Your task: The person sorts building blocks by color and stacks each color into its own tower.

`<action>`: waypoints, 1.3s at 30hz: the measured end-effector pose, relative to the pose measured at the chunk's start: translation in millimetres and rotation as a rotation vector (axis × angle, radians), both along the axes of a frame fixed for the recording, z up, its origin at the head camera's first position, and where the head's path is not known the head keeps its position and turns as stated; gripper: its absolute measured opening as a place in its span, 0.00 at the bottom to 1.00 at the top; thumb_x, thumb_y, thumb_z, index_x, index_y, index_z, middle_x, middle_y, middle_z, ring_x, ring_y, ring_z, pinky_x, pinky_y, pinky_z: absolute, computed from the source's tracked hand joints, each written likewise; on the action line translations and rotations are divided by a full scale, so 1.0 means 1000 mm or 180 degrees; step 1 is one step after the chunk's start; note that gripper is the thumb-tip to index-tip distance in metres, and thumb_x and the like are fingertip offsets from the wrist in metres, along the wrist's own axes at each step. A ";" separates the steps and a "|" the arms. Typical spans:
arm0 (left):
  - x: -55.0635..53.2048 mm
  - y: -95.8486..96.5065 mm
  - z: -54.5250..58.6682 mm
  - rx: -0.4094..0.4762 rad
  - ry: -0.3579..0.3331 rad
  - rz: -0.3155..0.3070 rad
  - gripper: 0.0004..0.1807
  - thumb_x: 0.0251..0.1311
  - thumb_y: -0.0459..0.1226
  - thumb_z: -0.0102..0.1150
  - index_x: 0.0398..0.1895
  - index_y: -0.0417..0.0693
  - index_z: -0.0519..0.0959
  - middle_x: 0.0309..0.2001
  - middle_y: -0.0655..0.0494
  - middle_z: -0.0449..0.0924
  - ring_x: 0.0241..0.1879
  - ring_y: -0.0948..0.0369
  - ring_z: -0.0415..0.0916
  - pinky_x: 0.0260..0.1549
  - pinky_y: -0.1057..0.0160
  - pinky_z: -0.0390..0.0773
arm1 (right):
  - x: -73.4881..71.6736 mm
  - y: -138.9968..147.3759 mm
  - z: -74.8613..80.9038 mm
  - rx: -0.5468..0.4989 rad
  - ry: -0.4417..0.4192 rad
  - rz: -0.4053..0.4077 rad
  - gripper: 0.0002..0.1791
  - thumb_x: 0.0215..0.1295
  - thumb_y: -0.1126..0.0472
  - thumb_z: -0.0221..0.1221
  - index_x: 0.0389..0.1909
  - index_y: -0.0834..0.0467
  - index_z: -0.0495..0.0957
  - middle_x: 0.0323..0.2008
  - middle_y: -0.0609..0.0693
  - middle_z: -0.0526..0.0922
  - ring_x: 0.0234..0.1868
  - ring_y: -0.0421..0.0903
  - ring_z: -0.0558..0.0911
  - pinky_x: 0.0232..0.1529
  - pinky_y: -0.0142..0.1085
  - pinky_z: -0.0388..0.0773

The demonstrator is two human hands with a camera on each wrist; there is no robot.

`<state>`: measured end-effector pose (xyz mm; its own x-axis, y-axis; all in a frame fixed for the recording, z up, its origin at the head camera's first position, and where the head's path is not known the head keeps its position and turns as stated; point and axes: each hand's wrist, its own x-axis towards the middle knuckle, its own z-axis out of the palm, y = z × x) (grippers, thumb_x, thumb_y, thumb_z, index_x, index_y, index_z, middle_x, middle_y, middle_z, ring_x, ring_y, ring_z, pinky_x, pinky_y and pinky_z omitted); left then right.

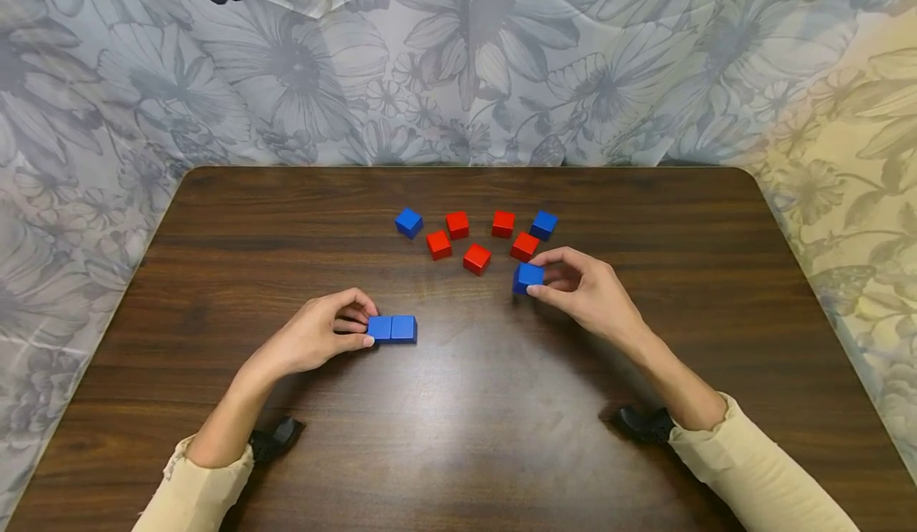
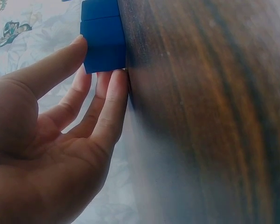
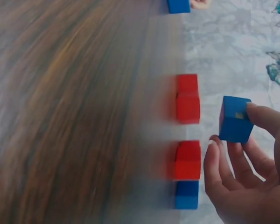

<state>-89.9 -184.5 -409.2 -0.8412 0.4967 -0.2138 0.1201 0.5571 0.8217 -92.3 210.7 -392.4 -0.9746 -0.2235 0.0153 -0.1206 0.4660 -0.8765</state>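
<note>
Two blue cubes sit side by side on the table, touching: a left one point(image 1: 380, 330) and a right one point(image 1: 404, 330). My left hand point(image 1: 310, 334) pinches the left cube between thumb and fingers; the left wrist view shows the thumb on the side of this near blue cube point(image 2: 105, 49). In my right hand point(image 1: 591, 291) a third blue cube point(image 1: 528, 277) is pinched by thumb and fingertips. The right wrist view shows that held cube point(image 3: 236, 120) raised off the table.
Beyond the hands lie several loose red cubes, among them a front one point(image 1: 476, 260) and one near the right fingers point(image 1: 524, 246). A blue cube point(image 1: 409, 223) lies at their left and another blue cube point(image 1: 544, 225) at their right. A floral cloth point(image 1: 466, 62) hangs behind the brown table point(image 1: 236, 221).
</note>
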 end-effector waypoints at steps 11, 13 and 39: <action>0.001 -0.001 0.000 0.0011 -0.0001 0.0003 0.16 0.58 0.31 0.70 0.48 0.46 0.77 0.48 0.51 0.79 0.50 0.55 0.80 0.47 0.64 0.82 | -0.003 -0.021 0.004 -0.0352 0.0141 0.0080 0.17 0.59 0.63 0.71 0.49 0.58 0.81 0.45 0.51 0.83 0.41 0.45 0.85 0.45 0.32 0.83; 0.001 -0.001 0.000 0.0009 0.0005 0.0003 0.16 0.58 0.31 0.70 0.48 0.46 0.77 0.48 0.51 0.80 0.50 0.55 0.80 0.47 0.64 0.82 | -0.004 -0.026 0.006 -0.0415 0.0143 0.0091 0.18 0.58 0.63 0.71 0.49 0.58 0.81 0.46 0.51 0.83 0.41 0.46 0.85 0.45 0.33 0.83; 0.001 0.000 0.002 -0.0042 0.0043 -0.0007 0.16 0.58 0.30 0.70 0.48 0.47 0.77 0.47 0.51 0.80 0.49 0.55 0.79 0.47 0.64 0.82 | -0.005 -0.080 0.010 -0.0745 0.0283 0.0333 0.19 0.54 0.67 0.73 0.47 0.61 0.82 0.43 0.51 0.83 0.37 0.46 0.85 0.43 0.36 0.84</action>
<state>-88.7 -184.2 -406.8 -0.8429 0.4959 -0.2089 0.1325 0.5676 0.8126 -96.9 130.7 -382.2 -0.9389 -0.3031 0.1629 -0.2388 0.2330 -0.9427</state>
